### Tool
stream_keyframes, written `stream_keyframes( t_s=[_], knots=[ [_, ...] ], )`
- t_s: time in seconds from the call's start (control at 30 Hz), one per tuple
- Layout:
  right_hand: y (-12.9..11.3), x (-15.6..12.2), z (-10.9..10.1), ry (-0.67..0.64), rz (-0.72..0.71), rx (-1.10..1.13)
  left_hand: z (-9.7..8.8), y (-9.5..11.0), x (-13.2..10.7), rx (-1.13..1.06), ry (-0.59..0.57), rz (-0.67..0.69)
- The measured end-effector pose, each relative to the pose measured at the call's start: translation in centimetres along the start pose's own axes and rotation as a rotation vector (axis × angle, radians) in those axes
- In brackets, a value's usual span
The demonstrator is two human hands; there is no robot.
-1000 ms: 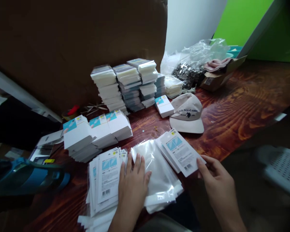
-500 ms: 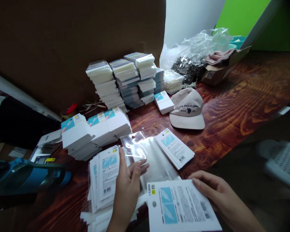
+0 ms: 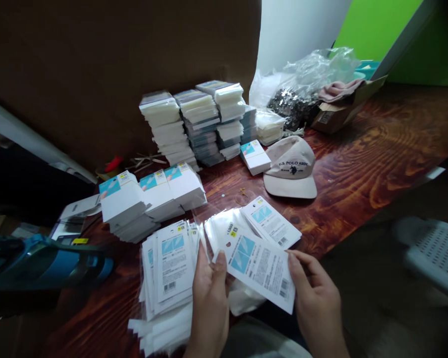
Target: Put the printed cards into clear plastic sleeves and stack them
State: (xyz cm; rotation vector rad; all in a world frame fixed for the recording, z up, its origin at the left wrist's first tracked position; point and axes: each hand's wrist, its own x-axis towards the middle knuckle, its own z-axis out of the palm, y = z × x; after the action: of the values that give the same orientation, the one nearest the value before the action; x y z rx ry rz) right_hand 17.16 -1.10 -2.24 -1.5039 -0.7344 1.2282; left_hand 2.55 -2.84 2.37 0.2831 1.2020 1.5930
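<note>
My right hand grips a white printed card with blue squares by its lower right corner. My left hand pinches the top of a clear plastic sleeve with thumb and fingers, right at the card's left edge. Both hands hover over the near table edge, above a pile of empty clear sleeves. A fanned pile of bagged cards lies just left of my left hand. A small stack of loose cards lies just beyond the held card.
Stacks of white card packs and taller stacks stand against a brown board at the back. A beige cap, a plastic bag and a cardboard box sit on the wooden table. A blue device lies at the left.
My right hand took a card from the loose stack, drew it toward me, then brought it up to the sleeve. My left hand lifted one clear sleeve off the pile.
</note>
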Motion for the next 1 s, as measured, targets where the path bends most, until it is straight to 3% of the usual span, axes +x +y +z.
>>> stream_keyframes(
  t_s=[0.2, 0.3, 0.47, 0.57, 0.67, 0.77, 0.9, 1.0],
  knots=[
    [1.0, -1.0, -0.5, -0.367, 0.074, 0.130, -0.6, 1.3, 0.4, -0.017, 0.160, 0.017],
    [0.9, -1.6, -0.6, -0.461, 0.122, 0.107, -0.8, 1.7, 0.4, -0.053, 0.176, 0.006],
    [0.6, -2.8, 0.6, -0.403, 0.236, 0.206, -1.0, 0.5, -0.4, -0.009, 0.101, 0.001],
    [0.1, -3.2, 1.6, -0.353, 0.271, 0.292, -1.2, -0.4, -1.2, 0.204, -0.058, -0.059],
    [-0.4, -3.3, 2.2, -0.285, 0.292, 0.337, -1.5, -0.8, -1.5, 0.418, -0.207, -0.019],
    [-0.8, -3.5, 2.6, -0.268, 0.324, 0.349, -1.9, -0.8, -1.5, 0.617, -0.257, 0.032],
    [-1.4, -3.7, 2.7, -0.416, 0.327, 0.230, -2.9, 0.0, -1.6, 0.806, -0.143, 0.219],
    [-1.5, -2.4, 1.8, -0.407, 0.094, -0.054, -4.9, 2.0, -1.6, 0.880, 0.174, 0.280]
  ],
)
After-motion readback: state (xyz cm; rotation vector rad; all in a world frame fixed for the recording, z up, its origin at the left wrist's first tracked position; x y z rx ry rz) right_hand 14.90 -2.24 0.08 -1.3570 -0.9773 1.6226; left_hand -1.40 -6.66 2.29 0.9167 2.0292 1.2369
